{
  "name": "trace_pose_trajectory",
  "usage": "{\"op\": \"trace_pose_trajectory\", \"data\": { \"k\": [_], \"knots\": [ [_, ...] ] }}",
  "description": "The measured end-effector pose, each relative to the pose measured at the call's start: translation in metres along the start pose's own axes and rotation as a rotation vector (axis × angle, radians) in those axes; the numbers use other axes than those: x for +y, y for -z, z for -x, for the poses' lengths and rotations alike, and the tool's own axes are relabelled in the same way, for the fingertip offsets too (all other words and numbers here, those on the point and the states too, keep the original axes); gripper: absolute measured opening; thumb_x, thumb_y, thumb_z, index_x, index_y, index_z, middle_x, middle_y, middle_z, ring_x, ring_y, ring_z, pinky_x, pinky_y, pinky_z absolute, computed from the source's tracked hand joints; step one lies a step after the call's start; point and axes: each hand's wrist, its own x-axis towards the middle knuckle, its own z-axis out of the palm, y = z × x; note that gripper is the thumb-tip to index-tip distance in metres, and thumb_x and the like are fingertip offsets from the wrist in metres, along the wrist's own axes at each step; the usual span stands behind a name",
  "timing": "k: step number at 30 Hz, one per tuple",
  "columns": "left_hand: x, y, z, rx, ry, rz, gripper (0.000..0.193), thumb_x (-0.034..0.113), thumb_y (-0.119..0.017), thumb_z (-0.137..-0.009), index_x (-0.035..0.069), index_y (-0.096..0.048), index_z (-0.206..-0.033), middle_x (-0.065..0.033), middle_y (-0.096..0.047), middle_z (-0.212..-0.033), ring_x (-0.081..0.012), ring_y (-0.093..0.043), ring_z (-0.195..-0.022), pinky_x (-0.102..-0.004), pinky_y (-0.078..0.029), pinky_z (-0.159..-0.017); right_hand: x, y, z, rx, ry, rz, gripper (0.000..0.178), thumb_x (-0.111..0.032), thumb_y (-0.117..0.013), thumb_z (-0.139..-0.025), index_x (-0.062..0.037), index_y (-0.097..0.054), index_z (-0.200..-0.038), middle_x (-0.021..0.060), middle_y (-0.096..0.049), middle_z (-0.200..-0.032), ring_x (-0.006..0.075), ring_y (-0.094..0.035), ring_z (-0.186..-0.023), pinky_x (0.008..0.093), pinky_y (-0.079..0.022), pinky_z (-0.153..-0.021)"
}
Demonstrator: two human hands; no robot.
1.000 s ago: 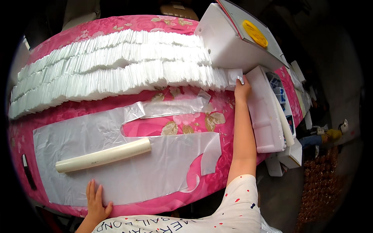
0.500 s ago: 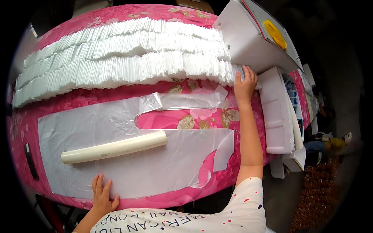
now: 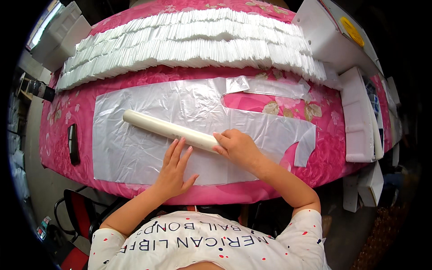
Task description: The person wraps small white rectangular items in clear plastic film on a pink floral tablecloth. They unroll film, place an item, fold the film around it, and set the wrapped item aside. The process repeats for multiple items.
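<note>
A cream plastic pipe [image 3: 166, 128] lies slantwise across a thin, translucent plastic sheet [image 3: 130, 155] spread on the table. Around the pipe's right end are the fingers of my right hand [image 3: 238, 147], thumb on the near side. My left hand [image 3: 173, 173] is over the sheet with its fingers stretched out and thumb apart, fingertips at the pipe's near edge. At its right the sheet has a long rounded cutout and a curved strip, and a folded silvery part [image 3: 237, 84] lies along the cutout's far side.
Three long rows of white folded packets [image 3: 189, 51] stand along the far side. White foam boxes [image 3: 360, 117] flank the right, with a yellow roll [image 3: 352, 30] behind. A black phone-like object [image 3: 73, 144] lies at left; a red-seated chair [image 3: 78, 213] stands lower left.
My right hand has come back from the packets at the far right and taken hold of the pipe. My left hand has moved up to the pipe, which now slants the other way.
</note>
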Motion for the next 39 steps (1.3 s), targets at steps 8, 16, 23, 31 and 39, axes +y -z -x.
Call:
{"op": "trace_pose_trajectory", "data": {
  "k": [8,16,23,31,39],
  "knots": [
    [0.002,-0.025,-0.02,-0.058,-0.122,-0.054,0.076,0.05,-0.058,-0.077,0.006,-0.034,-0.133,-0.0194,-0.019,-0.146,-0.0396,-0.011,-0.136,-0.0523,-0.007,-0.108,-0.052,-0.006,0.053,-0.067,-0.184,-0.073,0.044,-0.026,-0.059,-0.083,0.0016,-0.053,-0.116,0.0147,-0.056,-0.083,0.0301,-0.056,-0.07,0.0383,-0.047,-0.061],
    [0.011,-0.025,-0.037,-0.154,-0.27,0.036,0.053,0.048,-0.057,-0.076,0.005,-0.053,-0.108,-0.0143,-0.034,-0.139,-0.0349,-0.019,-0.135,-0.0496,-0.009,-0.109,-0.041,-0.027,0.093,0.091,-0.132,-0.011,0.053,-0.029,-0.055,-0.084,-0.0045,-0.044,-0.13,0.0184,-0.042,-0.133,0.0323,-0.036,-0.125,0.0434,-0.029,-0.103],
    [0.013,-0.031,-0.042,-0.125,-0.271,0.062,0.038,0.04,-0.056,-0.07,0.006,-0.057,-0.089,-0.0122,-0.046,-0.129,-0.0354,-0.027,-0.132,-0.0518,-0.012,-0.107,0.054,0.023,0.126,0.089,-0.316,0.377,0.062,-0.038,-0.054,-0.084,-0.0089,-0.037,-0.136,0.0141,-0.029,-0.144,0.0309,-0.027,-0.132,0.0436,-0.022,-0.108],
    [0.015,-0.024,-0.05,-0.215,-0.345,0.108,0.033,0.033,-0.057,-0.066,0.008,-0.059,-0.087,-0.0129,-0.047,-0.129,-0.034,-0.029,-0.131,-0.0515,-0.015,-0.107,0.13,0.123,0.189,0.178,-1.057,0.991,0.051,-0.022,-0.048,-0.087,0.0017,-0.039,-0.131,0.0182,-0.039,-0.137,0.0336,-0.03,-0.13,0.0461,-0.02,-0.108],
    [0.02,-0.026,-0.056,-0.261,-0.383,0.067,0.041,0.033,-0.056,-0.066,0.006,-0.058,-0.096,-0.0141,-0.044,-0.132,-0.0341,-0.029,-0.131,-0.052,-0.016,-0.107,-0.02,-0.033,0.074,0.114,-0.24,-0.002,0.061,-0.029,-0.056,-0.084,-0.002,-0.035,-0.135,0.0184,-0.03,-0.142,0.0333,-0.026,-0.133,0.044,-0.019,-0.109]
  ]
}}
